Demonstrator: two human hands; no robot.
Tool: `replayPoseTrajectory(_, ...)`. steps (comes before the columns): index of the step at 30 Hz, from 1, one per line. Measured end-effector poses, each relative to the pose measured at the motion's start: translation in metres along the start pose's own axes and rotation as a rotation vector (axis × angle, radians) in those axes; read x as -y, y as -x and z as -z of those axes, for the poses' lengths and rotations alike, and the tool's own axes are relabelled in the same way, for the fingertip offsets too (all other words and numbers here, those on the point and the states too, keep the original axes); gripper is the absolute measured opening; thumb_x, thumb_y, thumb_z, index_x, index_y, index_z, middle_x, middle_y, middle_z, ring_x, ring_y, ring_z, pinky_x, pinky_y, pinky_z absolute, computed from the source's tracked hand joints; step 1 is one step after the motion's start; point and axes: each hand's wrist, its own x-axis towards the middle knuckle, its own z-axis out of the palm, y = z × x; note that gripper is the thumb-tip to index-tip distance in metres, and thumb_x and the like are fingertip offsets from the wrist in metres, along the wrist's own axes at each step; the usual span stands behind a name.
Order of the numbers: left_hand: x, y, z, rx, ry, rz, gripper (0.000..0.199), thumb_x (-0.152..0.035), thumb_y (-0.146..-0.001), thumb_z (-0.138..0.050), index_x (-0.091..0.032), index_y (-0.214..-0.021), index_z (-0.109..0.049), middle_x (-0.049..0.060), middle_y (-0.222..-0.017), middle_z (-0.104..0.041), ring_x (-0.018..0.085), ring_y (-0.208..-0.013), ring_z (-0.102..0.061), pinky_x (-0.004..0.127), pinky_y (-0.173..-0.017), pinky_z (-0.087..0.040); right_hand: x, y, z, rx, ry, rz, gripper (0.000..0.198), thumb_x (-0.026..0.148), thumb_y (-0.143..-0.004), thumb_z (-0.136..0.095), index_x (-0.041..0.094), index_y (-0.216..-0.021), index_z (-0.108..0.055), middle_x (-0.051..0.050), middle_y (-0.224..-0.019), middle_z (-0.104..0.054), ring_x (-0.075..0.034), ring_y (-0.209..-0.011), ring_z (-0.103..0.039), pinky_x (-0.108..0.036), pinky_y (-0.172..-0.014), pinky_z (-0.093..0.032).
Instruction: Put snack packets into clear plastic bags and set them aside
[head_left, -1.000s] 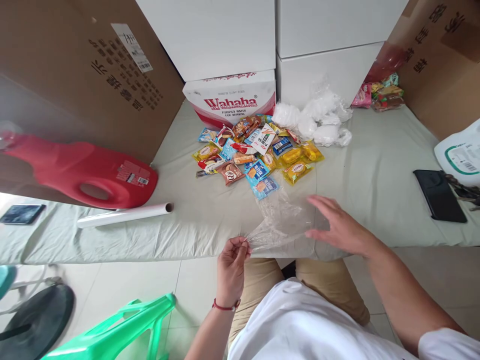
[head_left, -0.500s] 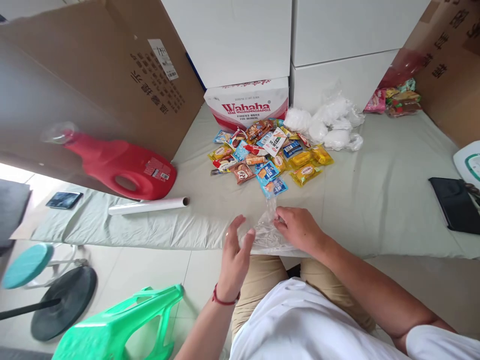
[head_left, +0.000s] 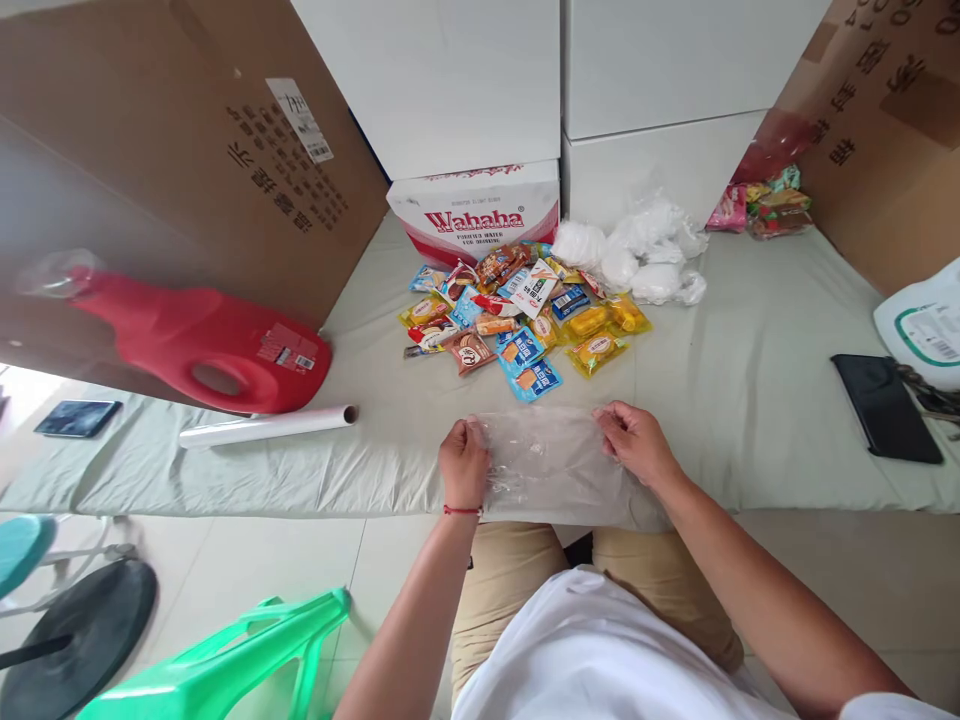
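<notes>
A clear plastic bag (head_left: pixel 551 465) is stretched flat between my two hands at the table's front edge. My left hand (head_left: pixel 463 462) pinches its upper left corner, fingers closed. At the upper right corner my right hand (head_left: pixel 636 440) grips the plastic between thumb and fingers. Just beyond the bag lies a heap of small wrapped snacks (head_left: pixel 495 325) in several colours. Two blue snack packets (head_left: pixel 531 362) at the heap's near side are closest to the bag. Behind the heap, to its right, sit several bunched white plastic bags (head_left: pixel 637 250).
A white and red Wahaha box (head_left: pixel 480 215) stands behind the snacks. Leftward are a red jug (head_left: pixel 217 350), a white roll (head_left: pixel 270 425) and a phone (head_left: pixel 79 418). A black pouch (head_left: pixel 885 408) and a white bottle (head_left: pixel 926 325) are rightward. A green stool (head_left: pixel 225 660) stands below.
My left hand has closed on the bag's left corner. The bunched bag has been spread wide, with my right hand moving right. The view has shifted slightly.
</notes>
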Motion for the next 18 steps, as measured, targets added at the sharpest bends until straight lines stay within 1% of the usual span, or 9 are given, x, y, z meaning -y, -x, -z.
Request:
replayPoseTrajectory(4, 0.0, -0.012, 0.011, -0.048, -0.042, 0.051, 0.043, -0.054, -0.09, -0.055, -0.024, -0.062, -0.043, -0.007, -0.047, -0.037, 0.012, -0.044, -0.039, 0.026, -0.047, -0.031, -0.007, 0.0, 0.009, -0.026, 0.097, -0.023, 0.039, 0.057, -0.091, -0.058, 0.023, -0.072, -0.057, 0.004, -0.05, -0.054, -0.015, -0.047, -0.05, -0.026, -0.051, -0.037)
replayPoseTrajectory(7, -0.001, -0.013, 0.019, -0.029, -0.148, 0.04, 0.041, -0.052, -0.089, -0.055, -0.024, -0.061, -0.047, -0.006, -0.046, -0.04, 0.013, -0.046, -0.042, 0.026, -0.05, -0.032, -0.003, 0.002, 0.02, 0.049, 0.262, 0.0, 0.035, 0.056, -0.09, -0.059, 0.023, -0.08, -0.063, 0.003, -0.059, -0.059, -0.016, -0.053, -0.054, -0.028, -0.056, -0.04)
replayPoseTrajectory(9, -0.003, -0.009, 0.022, 0.027, -0.221, 0.027, 0.04, -0.052, -0.09, -0.054, -0.024, -0.062, -0.05, -0.004, -0.046, -0.044, 0.014, -0.048, -0.044, 0.026, -0.052, -0.032, 0.004, 0.002, 0.028, 0.093, 0.412, 0.06, 0.035, 0.055, -0.086, -0.066, 0.022, -0.096, -0.069, 0.0, -0.071, -0.064, -0.018, -0.063, -0.058, -0.029, -0.061, -0.043)
replayPoseTrajectory(10, -0.004, -0.006, 0.023, 0.056, -0.253, 0.02, 0.04, -0.052, -0.09, -0.054, -0.024, -0.062, -0.05, -0.004, -0.047, -0.045, 0.014, -0.049, -0.044, 0.026, -0.053, -0.032, 0.009, -0.001, 0.031, 0.088, 0.476, 0.101, 0.039, 0.055, -0.083, -0.069, 0.022, -0.104, -0.07, -0.002, -0.081, -0.067, -0.02, -0.071, -0.061, -0.03, -0.065, -0.044)
replayPoseTrajectory(11, -0.006, -0.003, 0.023, 0.077, -0.285, 0.007, 0.04, -0.053, -0.09, -0.054, -0.024, -0.063, -0.05, -0.004, -0.047, -0.045, 0.014, -0.05, -0.044, 0.026, -0.053, -0.031, 0.014, -0.004, 0.032, 0.07, 0.516, 0.139, 0.044, 0.055, -0.081, -0.072, 0.022, -0.111, -0.07, -0.005, -0.091, -0.069, -0.022, -0.08, -0.063, -0.031, -0.07, -0.046)
replayPoseTrajectory(13, -0.01, 0.003, 0.022, 0.086, -0.347, -0.05, 0.044, -0.055, -0.092, -0.053, -0.023, -0.062, -0.048, -0.004, -0.049, -0.044, 0.014, -0.053, -0.041, 0.026, -0.055, -0.029, 0.022, -0.016, 0.031, 0.066, 0.504, 0.171, 0.053, 0.055, -0.078, -0.076, 0.022, -0.119, -0.068, -0.009, -0.105, -0.07, -0.025, -0.094, -0.063, -0.033, -0.076, -0.048)
replayPoseTrajectory(14, -0.011, 0.006, 0.022, 0.083, -0.37, -0.081, 0.046, -0.056, -0.092, -0.052, -0.023, -0.061, -0.047, -0.004, -0.051, -0.043, 0.014, -0.054, -0.04, 0.026, -0.055, -0.028, 0.026, -0.024, 0.027, 0.093, 0.46, 0.155, 0.055, 0.056, -0.077, -0.077, 0.022, -0.12, -0.068, -0.009, -0.105, -0.07, -0.024, -0.094, -0.063, -0.032, -0.076, -0.048)
replayPoseTrajectory(15, -0.012, 0.008, 0.021, 0.082, -0.381, -0.104, 0.048, -0.057, -0.093, -0.051, -0.023, -0.06, -0.047, -0.003, -0.052, -0.043, 0.014, -0.056, -0.039, 0.026, -0.056, -0.028, 0.028, -0.032, 0.023, 0.135, 0.406, 0.123, 0.057, 0.057, -0.076, -0.077, 0.021, -0.119, -0.067, -0.007, -0.1, -0.07, -0.023, -0.089, -0.063, -0.031, -0.073, -0.048)
replayPoseTrajectory(18, -0.01, 0.009, 0.02, 0.108, -0.316, -0.081, 0.052, -0.06, -0.092, -0.05, -0.022, -0.057, -0.048, -0.002, -0.051, -0.042, 0.013, -0.055, -0.038, 0.027, -0.054, -0.027, 0.027, -0.055, 0.006, 0.247, 0.262, 0.036, 0.047, 0.055, -0.074, -0.075, 0.021, -0.107, -0.069, 0.002, -0.074, -0.06, -0.016, -0.066, -0.053, -0.027, -0.059, -0.04)
